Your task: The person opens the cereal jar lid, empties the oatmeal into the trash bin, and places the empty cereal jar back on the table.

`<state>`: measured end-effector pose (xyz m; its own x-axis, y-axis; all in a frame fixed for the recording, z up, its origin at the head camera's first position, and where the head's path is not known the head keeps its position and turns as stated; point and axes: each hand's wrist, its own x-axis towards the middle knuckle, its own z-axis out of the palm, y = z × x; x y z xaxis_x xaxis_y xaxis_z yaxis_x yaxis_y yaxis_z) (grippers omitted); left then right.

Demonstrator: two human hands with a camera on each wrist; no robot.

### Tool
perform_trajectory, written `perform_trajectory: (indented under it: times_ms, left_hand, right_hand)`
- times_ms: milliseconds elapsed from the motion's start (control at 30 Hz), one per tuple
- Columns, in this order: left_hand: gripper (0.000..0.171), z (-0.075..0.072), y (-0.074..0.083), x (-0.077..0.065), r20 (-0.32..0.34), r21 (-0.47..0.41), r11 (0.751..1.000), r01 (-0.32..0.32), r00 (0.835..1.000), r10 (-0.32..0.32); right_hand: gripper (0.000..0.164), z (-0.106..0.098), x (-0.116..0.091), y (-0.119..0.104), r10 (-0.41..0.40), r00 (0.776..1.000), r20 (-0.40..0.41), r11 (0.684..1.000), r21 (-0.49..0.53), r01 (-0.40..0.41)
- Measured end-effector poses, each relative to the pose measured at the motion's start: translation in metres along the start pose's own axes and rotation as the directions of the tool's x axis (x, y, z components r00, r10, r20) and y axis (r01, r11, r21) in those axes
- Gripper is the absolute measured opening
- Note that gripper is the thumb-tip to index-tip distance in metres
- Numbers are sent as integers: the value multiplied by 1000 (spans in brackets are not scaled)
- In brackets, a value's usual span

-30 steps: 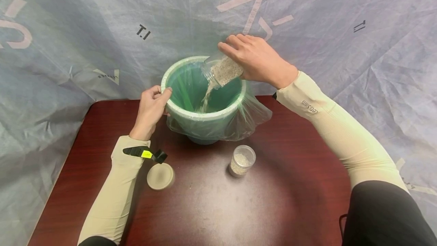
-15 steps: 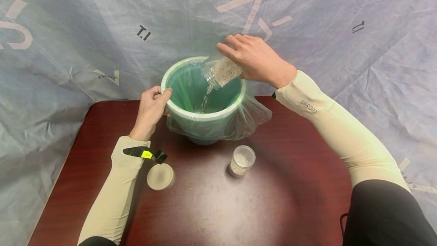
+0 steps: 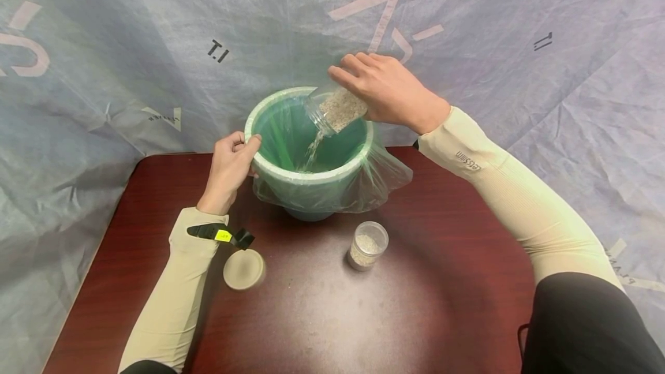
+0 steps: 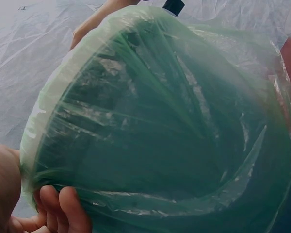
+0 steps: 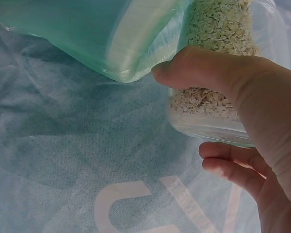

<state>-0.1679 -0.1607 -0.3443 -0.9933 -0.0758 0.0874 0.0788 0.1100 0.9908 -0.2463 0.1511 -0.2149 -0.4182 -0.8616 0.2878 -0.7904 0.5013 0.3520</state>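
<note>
My right hand (image 3: 387, 91) holds a clear jar (image 3: 341, 109) of oat flakes, tipped mouth-down to the left over the trash can. A thin stream of oat flakes (image 3: 314, 148) falls from its mouth into the can. In the right wrist view, the thumb (image 5: 199, 68) lies across the jar, with oat flakes (image 5: 218, 24) filling much of it. My left hand (image 3: 228, 169) grips the left rim of the trash can (image 3: 312, 178), which has a see-through green bag (image 4: 136, 160) folded over it. In the left wrist view, the fingers (image 4: 73, 211) press the bag's outside below the rim.
A small clear container (image 3: 369, 245) partly filled with pale flakes stands in front of the can. A round cream lid (image 3: 243, 269) lies beside the left forearm. Everything stands on a dark red table (image 3: 415, 316), with a grey sheet (image 3: 260, 16) hanging behind.
The stream of oat flakes has become thinner than a second ago. The right hand and jar have shifted very slightly left; the left hand stays on the rim.
</note>
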Motion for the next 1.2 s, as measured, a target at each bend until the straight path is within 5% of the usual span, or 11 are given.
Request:
perform_trajectory:
  times_ms: [733, 1200]
  left_hand:
    - [34, 2, 1, 1, -6, 7, 1000, -8, 1000, 9]
    - [33, 1, 0, 1, -5, -3, 1000, 7, 1000, -7]
  right_hand:
    - [69, 0, 2, 0, -21, 999, -27, 999, -38, 20]
    - [75, 1, 3, 0, -21, 1000, -22, 999, -28, 20]
